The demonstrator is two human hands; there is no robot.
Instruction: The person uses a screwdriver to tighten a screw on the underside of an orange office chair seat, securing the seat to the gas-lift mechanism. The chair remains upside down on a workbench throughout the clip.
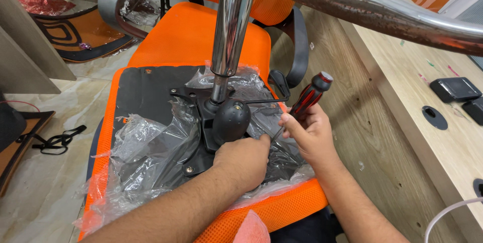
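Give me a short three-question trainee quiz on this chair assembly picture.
1. True or false: the right hand holds a hammer.
2. What covers the black seat underside? A) clear plastic wrap B) cardboard C) cloth
3. Which hand rests on the black mechanism plate?

Key:
1. False; it holds a red and black screwdriver.
2. A, the plastic wrap.
3. The left hand.

1. Two bare forearms came into view from the bottom edge, with no sleeves on either.
2. The left hand (245, 158) wore no glove, ring or watch.
3. The right hand (310, 135) was likewise ungloved, its wrist bare.
4. Both forearms showed fine hair; the nails were short.
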